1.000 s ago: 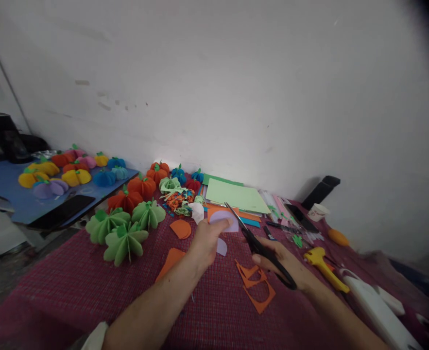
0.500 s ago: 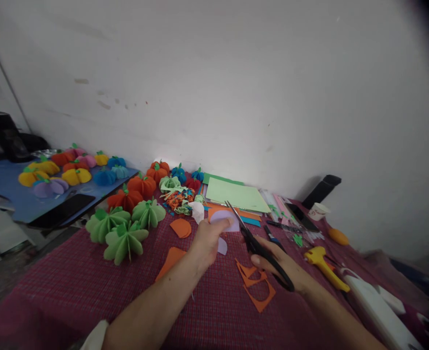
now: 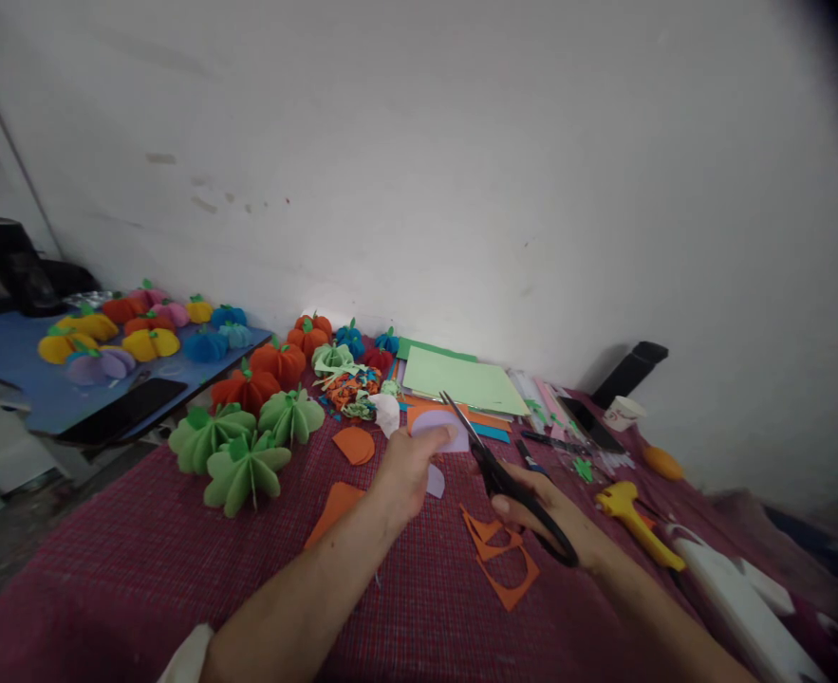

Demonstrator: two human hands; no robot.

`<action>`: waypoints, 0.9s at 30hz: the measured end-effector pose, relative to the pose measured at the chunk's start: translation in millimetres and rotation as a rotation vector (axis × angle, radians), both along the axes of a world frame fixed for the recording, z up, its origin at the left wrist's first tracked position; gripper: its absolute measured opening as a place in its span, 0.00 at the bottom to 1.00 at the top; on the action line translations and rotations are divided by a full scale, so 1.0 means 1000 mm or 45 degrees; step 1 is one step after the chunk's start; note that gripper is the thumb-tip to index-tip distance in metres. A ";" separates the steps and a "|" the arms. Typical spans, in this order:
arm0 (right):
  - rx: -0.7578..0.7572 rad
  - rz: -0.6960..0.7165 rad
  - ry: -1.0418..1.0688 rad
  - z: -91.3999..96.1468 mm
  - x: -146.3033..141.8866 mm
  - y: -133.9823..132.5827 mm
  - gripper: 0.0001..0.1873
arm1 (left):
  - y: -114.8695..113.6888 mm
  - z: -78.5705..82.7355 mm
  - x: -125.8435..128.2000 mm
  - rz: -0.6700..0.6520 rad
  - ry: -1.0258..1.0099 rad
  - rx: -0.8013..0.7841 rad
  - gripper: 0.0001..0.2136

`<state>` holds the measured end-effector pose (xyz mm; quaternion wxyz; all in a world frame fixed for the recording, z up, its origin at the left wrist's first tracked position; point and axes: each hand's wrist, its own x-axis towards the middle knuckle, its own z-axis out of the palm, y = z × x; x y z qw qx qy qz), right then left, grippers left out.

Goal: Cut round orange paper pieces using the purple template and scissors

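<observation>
Above roomy cloth [image 3: 419, 588], pinched lavender paper [image 3: 430, 421], scissors [image 3: 492, 471] at right edge

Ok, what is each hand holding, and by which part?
The right hand holds black-handled scissors by the handles. The left hand holds lilac paper, orange paper behind it, near its lower left, thumb on top; the grip underneath is hidden.

Almost no visible change since earlier.
</observation>
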<state>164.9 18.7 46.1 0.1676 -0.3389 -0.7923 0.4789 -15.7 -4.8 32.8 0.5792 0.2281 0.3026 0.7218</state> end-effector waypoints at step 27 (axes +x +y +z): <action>0.113 0.093 -0.243 0.027 0.020 0.003 0.15 | 0.002 -0.006 0.001 -0.026 0.110 -0.008 0.06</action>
